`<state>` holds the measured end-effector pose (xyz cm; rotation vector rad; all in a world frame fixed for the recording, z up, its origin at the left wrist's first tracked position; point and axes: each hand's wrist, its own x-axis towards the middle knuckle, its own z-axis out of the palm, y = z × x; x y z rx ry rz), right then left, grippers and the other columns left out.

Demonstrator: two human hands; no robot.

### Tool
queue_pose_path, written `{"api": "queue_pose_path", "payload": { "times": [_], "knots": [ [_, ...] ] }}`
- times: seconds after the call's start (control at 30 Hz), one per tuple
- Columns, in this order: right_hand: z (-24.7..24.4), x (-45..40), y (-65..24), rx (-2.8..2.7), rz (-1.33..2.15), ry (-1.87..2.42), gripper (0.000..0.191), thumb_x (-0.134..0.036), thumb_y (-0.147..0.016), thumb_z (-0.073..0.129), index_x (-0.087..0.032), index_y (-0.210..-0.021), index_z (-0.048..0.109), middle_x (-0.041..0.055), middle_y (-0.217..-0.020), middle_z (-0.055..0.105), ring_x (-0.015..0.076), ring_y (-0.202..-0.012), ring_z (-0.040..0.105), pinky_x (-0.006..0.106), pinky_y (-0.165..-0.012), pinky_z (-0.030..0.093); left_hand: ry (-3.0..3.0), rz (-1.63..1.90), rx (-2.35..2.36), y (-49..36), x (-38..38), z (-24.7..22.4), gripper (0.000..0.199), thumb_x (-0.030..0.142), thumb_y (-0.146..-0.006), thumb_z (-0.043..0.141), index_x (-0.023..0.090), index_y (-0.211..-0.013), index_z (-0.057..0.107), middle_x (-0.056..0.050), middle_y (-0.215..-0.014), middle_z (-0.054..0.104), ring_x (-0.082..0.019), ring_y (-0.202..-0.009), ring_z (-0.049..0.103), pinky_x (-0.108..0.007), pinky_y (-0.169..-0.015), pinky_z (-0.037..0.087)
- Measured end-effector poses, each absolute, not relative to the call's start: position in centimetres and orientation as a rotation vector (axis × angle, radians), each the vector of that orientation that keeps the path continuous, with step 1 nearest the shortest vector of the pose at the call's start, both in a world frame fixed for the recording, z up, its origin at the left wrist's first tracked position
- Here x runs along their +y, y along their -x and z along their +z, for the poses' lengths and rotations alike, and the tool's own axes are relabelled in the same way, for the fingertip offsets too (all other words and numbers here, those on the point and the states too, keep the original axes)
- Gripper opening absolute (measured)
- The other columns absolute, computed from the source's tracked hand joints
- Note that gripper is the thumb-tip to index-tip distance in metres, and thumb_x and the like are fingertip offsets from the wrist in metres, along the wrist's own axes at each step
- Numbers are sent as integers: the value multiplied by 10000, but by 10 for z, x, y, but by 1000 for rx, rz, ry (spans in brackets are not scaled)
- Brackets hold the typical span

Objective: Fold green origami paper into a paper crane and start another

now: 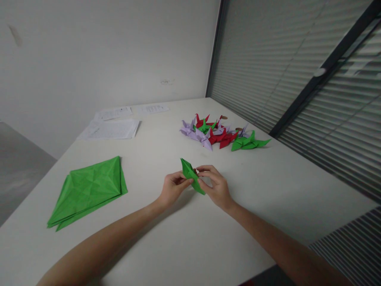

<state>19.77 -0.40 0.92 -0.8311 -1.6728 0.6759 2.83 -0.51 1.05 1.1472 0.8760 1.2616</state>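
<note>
A folded piece of green origami paper point(193, 178) is held tilted a little above the white table, between both hands. My left hand point(173, 186) pinches its left side, thumb over the front. On the other side, my right hand point(216, 186) grips the right edge between thumb and fingers. The paper has a pointed upper tip and a narrow lower end, and its back is hidden. Some fingertips are covered by the paper.
Crumpled green paper sheets point(92, 186) lie stacked at left. Finished paper cranes point(220, 135) in red, lilac and green cluster at the back right. Printed papers point(114, 129) rest at the back left of the table point(154, 246). A window with blinds point(268, 59) borders the right side.
</note>
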Motion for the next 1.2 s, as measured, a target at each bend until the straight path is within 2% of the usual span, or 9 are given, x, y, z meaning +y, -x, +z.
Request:
{"api": "queue_pose_path", "payload": {
  "times": [0.13, 0.47, 0.8, 1.0, 1.2],
  "knots": [
    [13, -7, -197, -1758, 596, 855, 117, -227, -843, 619, -253, -916, 706, 91, -1124, 672, 232, -1045, 609, 424, -924, 496, -1172, 1261, 895, -27, -4, 10, 297, 404, -615, 837, 147, -692, 709, -62, -800, 721, -186, -755, 650, -320, -760, 523],
    [11, -7, -199, -1786, 604, 790, 169, -179, -822, 635, -265, -946, 711, 77, -1135, 655, 225, -1068, 595, 407, -924, 494, -1200, 1268, 876, -28, -4, 10, 271, 392, -640, 825, 153, -720, 724, -58, -811, 720, -186, -764, 646, -322, -778, 524],
    [5, 1, -197, -1549, 989, 779, 121, -348, -775, 720, -243, -830, 743, 84, -1044, 666, 222, -1026, 624, 393, -945, 488, -1163, 1353, 834, -27, -2, 7, 172, 302, -645, 827, 167, -711, 742, -76, -883, 715, -188, -826, 650, -322, -797, 520],
    [-4, 4, -196, -1432, 1194, 838, 177, -362, -737, 749, -207, -821, 744, 89, -1027, 689, 215, -971, 644, 362, -883, 508, -1162, 1339, 892, -26, -2, 3, 156, 305, -659, 814, 163, -667, 749, -92, -893, 716, -198, -843, 649, -326, -796, 510],
    [-7, 7, -198, -1345, 1282, 897, 198, -379, -671, 788, -195, -733, 749, 81, -994, 689, 202, -923, 641, 315, -799, 525, -1149, 1296, 909, -26, -2, 1, 195, 320, -635, 826, 147, -673, 744, -83, -836, 707, -186, -802, 635, -317, -774, 503]
  ]
}}
